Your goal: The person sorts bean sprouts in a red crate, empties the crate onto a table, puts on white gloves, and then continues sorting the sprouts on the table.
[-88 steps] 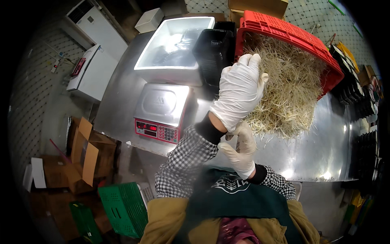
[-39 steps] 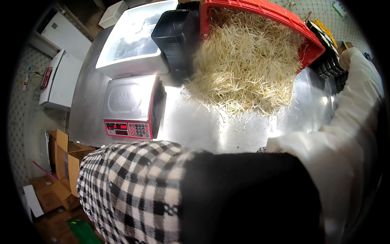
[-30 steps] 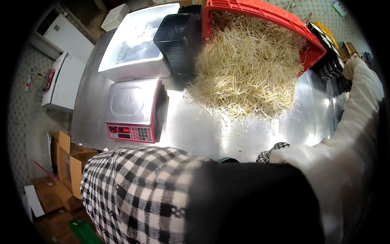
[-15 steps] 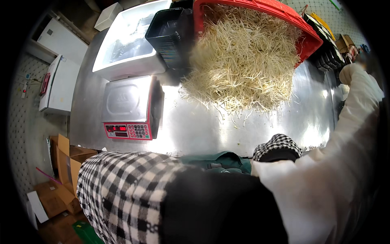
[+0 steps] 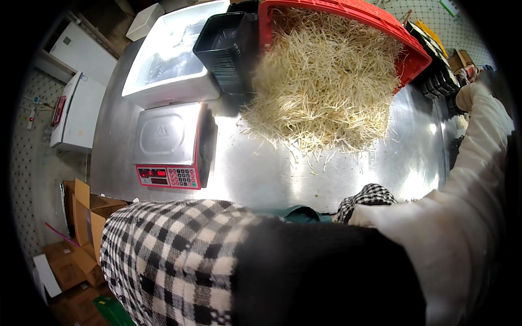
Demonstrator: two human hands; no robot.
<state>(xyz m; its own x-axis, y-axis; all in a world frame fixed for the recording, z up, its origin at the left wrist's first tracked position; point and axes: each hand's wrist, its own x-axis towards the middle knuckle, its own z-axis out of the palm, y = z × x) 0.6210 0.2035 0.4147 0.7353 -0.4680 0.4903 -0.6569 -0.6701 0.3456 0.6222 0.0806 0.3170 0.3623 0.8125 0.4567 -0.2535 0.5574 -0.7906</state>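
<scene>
Neither of my hands shows. A black-and-white checked sleeve [image 5: 174, 250] with black cloth [image 5: 326, 266] beside it fills the lower edge, hiding whatever lies beneath. On the right a pale sleeve [image 5: 473, 163] stretches up toward a stack of black trays [image 5: 437, 76]; whose arm it is, and what its hand does, I cannot tell. A smaller checked piece of cloth [image 5: 375, 194] lies at the table's near edge. Beyond it, a heap of bean sprouts [image 5: 331, 92] spills from a tipped red crate [image 5: 416, 57] onto the steel table [image 5: 261, 174].
A red digital scale [image 5: 168, 141] with a steel pan stands left of the sprouts. Behind it are a white foam box [image 5: 163, 92] and stacked black trays [image 5: 228, 60]. Open cardboard boxes [image 5: 81, 217] and a green crate [image 5: 111, 311] lie on the floor at left.
The black cloth and checked sleeve reach further right, covering more of the green cloth and the small checked piece. The scale and sprouts stay put; the view has shifted slightly.
</scene>
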